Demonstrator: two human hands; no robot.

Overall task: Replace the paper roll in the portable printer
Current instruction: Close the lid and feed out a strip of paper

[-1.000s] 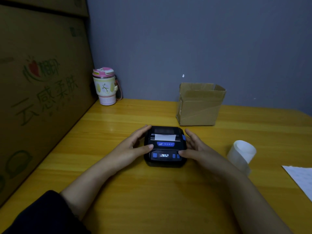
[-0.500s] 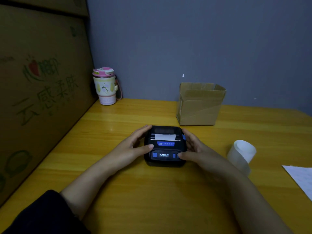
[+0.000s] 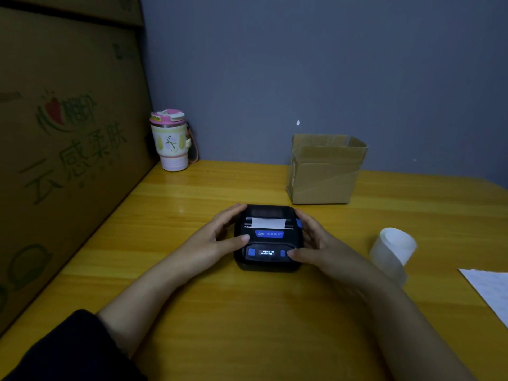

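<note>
A black portable printer [image 3: 268, 237] with blue buttons and a lit small display lies flat on the wooden table [image 3: 247, 312], its lid down and a white paper strip [image 3: 268, 223] showing at the slot. My left hand [image 3: 217, 239] cups its left side, thumb resting on the top. My right hand [image 3: 316, 246] cups the right side, thumb tip on the right blue button. A white paper roll [image 3: 393, 251] stands on the table to the right, apart from both hands.
An open cardboard box [image 3: 325, 170] stands behind the printer. A pink-lidded tumbler [image 3: 171, 141] sits in the back left corner. A large printed carton [image 3: 55, 160] walls the left side. A white sheet [image 3: 489, 290] lies at the right edge.
My right hand has closed in against the printer's right side and its thumb has slid onto the right blue button. The left hand and the printer have stayed in place.
</note>
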